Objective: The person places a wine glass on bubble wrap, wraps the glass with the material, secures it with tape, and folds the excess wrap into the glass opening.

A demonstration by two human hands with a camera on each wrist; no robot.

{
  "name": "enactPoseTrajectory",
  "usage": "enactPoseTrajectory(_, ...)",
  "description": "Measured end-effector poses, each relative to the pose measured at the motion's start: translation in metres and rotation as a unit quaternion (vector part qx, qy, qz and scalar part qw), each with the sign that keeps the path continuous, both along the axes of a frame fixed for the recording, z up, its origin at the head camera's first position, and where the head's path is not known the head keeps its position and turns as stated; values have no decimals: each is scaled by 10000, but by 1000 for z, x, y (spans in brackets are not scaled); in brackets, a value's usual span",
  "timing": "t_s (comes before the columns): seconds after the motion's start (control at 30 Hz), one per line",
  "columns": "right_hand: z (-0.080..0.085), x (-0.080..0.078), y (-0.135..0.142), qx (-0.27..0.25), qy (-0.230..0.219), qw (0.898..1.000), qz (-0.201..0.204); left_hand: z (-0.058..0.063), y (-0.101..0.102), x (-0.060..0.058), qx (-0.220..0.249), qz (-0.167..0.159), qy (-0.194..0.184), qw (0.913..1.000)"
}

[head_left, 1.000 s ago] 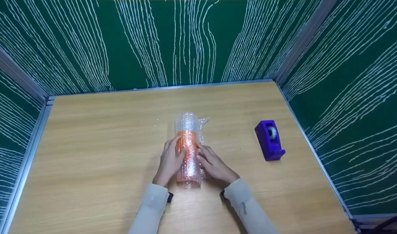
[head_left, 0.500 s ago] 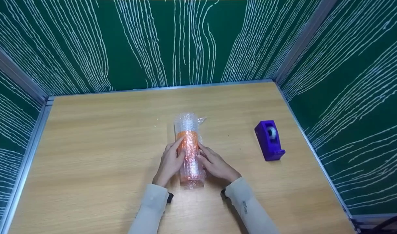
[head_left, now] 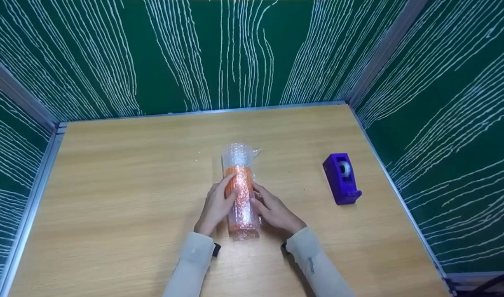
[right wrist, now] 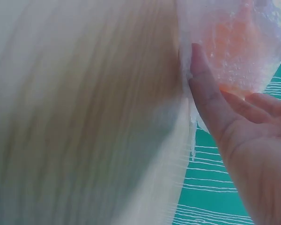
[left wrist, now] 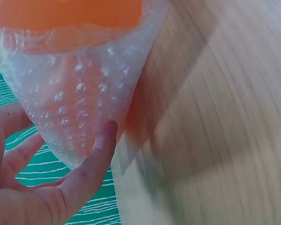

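An orange cylinder rolled in clear bubble wrap [head_left: 240, 194] lies lengthwise on the wooden table, pointing away from me. My left hand [head_left: 215, 205] holds its left side, the thumb lying over the top. On the opposite side, my right hand [head_left: 276, 210] grips the roll with thumb and fingers against the wrap. The left wrist view shows the orange end [left wrist: 70, 21] inside the wrap, which extends beyond it. In the right wrist view, a loose edge of the bubble wrap [right wrist: 185, 61] hangs beside a finger. Parts of both hands are hidden by the roll.
A purple tape dispenser [head_left: 341, 179] with a tape roll stands to the right on the wooden table [head_left: 124, 185]. Green panels with white wavy lines [head_left: 169, 53] and metal frame bars enclose the table's back and sides.
The wrapped cylinder has shifted slightly right at its near end, and the loose wrap on its right shows less. Both hands have kept hold, moving only a little.
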State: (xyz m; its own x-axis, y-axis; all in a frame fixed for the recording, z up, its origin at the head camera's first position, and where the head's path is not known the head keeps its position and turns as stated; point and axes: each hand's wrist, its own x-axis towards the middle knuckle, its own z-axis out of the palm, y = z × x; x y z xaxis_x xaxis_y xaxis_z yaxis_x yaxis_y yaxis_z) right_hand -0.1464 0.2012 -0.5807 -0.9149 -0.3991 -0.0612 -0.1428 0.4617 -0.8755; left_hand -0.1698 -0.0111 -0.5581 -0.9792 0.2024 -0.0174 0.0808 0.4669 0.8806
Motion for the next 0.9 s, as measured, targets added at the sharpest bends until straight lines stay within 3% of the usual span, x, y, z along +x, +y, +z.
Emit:
enactPoseTrajectory(0.2, 4, 2, 1, 266, 746, 9968, -73, 4, -1, -2, -153, 18, 65, 9999)
enactPoseTrajectory(0.3, 3, 2, 0, 261, 904, 9955, -93, 7, -1, -2, -230, 54, -54, 9997)
enactPoseTrajectory(0.53, -2, 3, -4, 575, 482, 9971, -133, 7, 0, 1, -303, 109, -118, 9994)
enactPoseTrajectory(0.9, 1, 1, -5, 742, 338, 9965, -156, 0, -6, 2, -163, 203, 112, 9996)
